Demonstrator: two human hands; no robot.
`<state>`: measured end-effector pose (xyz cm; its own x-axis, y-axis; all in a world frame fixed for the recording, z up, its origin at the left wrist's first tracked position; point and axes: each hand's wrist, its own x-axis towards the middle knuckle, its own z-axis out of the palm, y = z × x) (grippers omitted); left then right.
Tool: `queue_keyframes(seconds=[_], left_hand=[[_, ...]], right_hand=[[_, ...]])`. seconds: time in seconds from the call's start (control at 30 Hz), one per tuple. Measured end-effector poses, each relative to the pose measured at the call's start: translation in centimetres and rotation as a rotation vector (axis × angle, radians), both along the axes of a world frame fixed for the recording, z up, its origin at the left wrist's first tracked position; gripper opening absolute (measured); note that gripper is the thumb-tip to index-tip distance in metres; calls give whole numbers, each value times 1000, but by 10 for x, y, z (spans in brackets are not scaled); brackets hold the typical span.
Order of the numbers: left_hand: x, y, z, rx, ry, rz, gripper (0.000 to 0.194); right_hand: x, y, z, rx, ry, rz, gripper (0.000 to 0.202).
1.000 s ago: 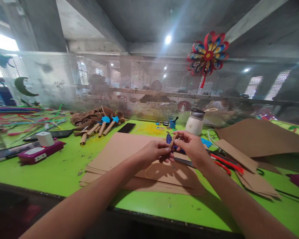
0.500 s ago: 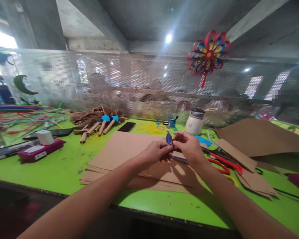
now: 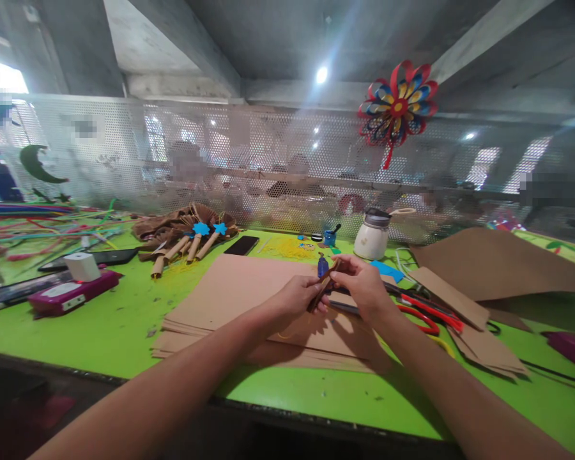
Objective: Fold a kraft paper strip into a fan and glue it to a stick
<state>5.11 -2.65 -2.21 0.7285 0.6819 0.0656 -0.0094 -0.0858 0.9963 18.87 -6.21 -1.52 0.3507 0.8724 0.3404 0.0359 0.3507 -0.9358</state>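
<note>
Pinching brown paper roll (image 3: 324, 289) | both hands (image 3: 335, 292) | above cardboard stack (image 3: 230, 300)

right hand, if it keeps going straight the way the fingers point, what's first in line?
The right hand points left toward the left hand. First is the brown paper roll both already pinch, then likely the left fingers; depth is unclear.

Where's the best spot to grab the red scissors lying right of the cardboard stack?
Take the red scissors by their looped handles, at the near right end, coming down from above: they lie flat on the green table, and that end is clear of the right hand.
</note>
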Motion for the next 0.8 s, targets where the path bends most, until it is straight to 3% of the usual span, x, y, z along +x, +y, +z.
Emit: queue_keyframes(seconds=[0.23, 0.43, 0.8], left_hand=[[3, 4, -7, 154, 14, 3, 37], [0, 1, -2, 300, 79, 15, 30], [2, 0, 0, 271, 50, 121, 33]], right_hand=[[1, -1, 1, -27, -166, -33, 31], [4, 0, 1, 5, -216, -56, 32], [-4, -3, -1, 76, -133, -64, 25]])
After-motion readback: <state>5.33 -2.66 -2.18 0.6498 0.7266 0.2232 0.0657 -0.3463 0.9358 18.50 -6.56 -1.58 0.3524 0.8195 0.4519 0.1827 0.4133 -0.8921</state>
